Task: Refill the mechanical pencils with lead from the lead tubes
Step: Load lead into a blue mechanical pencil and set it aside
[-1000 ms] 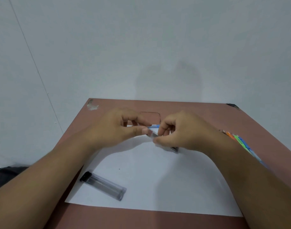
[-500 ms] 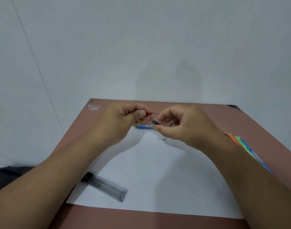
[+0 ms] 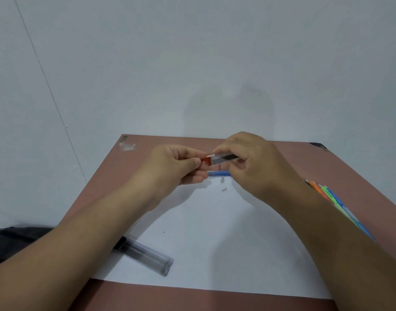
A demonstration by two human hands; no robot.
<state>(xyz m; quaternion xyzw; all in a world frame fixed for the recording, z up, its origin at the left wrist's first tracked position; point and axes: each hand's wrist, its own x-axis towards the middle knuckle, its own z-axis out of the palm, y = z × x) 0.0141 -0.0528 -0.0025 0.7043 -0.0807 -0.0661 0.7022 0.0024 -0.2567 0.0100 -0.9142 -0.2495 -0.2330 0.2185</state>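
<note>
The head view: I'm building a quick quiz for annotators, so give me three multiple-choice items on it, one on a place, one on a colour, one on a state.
1. Where does the black-capped lead tube lie?
A. on the white paper's near left part
B. among the coloured pencils
C. in the right hand

2. What colour is the cap of the held lead tube?
A. green
B. red
C. yellow

3. How is the left hand?
A. flat on the table
B. pinching the red cap end
C. hanging idle

Key: 1 A, it rests on the paper; 2 B, the end is red; 3 B, while the right hand grips the tube's body.
</note>
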